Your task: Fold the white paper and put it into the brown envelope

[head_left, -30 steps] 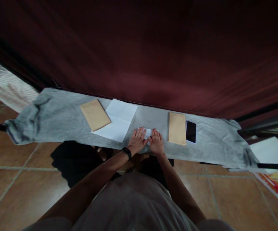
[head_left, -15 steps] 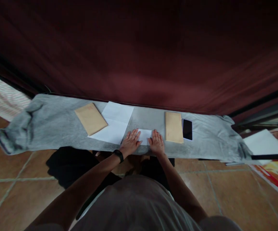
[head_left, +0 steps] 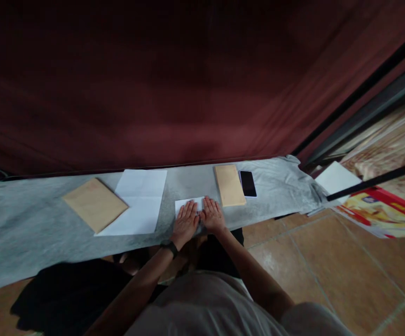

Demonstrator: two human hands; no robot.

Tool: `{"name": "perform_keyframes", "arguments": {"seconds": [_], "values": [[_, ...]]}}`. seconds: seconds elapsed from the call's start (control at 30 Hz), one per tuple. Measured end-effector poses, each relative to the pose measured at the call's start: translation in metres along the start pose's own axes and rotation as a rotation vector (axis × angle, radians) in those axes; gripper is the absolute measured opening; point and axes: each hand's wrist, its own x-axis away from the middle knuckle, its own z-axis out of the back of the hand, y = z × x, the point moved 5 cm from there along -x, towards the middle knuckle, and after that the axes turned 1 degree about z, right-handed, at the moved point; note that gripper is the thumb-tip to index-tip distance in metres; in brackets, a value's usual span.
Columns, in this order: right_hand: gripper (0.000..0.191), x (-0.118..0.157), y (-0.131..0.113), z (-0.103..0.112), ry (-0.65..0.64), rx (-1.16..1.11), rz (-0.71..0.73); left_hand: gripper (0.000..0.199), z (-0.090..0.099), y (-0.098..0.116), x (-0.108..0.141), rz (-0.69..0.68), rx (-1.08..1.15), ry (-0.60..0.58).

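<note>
A small folded white paper lies near the front edge of the grey cloth-covered surface. My left hand rests flat on its left part, fingers stretched out. On its right part lies my right hand, also flat, the two thumbs close together. To the left is a larger creased white sheet, partly covered by a brown envelope. Right of my hands sits a stack of brown envelopes, beside a dark-screened phone.
A dark red curtain hangs behind the grey cloth. At the right are a white sheet, a black bar and a red and yellow package above the tiled floor.
The view has turned and tilted, so things on the cloth appear further left. My hands have come closer together on the folded paper, and my left hand now covers part of it.
</note>
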Motion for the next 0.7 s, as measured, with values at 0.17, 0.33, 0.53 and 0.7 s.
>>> {"name": "perform_keyframes", "arguments": {"seconds": [0.17,0.33,0.53,0.7], "values": [[0.055,0.016,0.004,0.006,0.05,0.012,0.015,0.059,0.001,-0.021,0.009,0.009,-0.022,0.047],[0.055,0.02,0.004,0.008,0.082,0.011,0.015,0.061,0.004,-0.027,0.013,0.026,-0.045,0.085],[0.056,0.019,0.005,0.008,0.068,-0.02,-0.007,0.062,0.003,-0.024,0.011,0.012,-0.048,0.089],[0.056,0.02,0.006,0.008,0.068,-0.053,-0.021,0.062,0.002,-0.025,0.011,0.011,-0.074,0.107]]}}
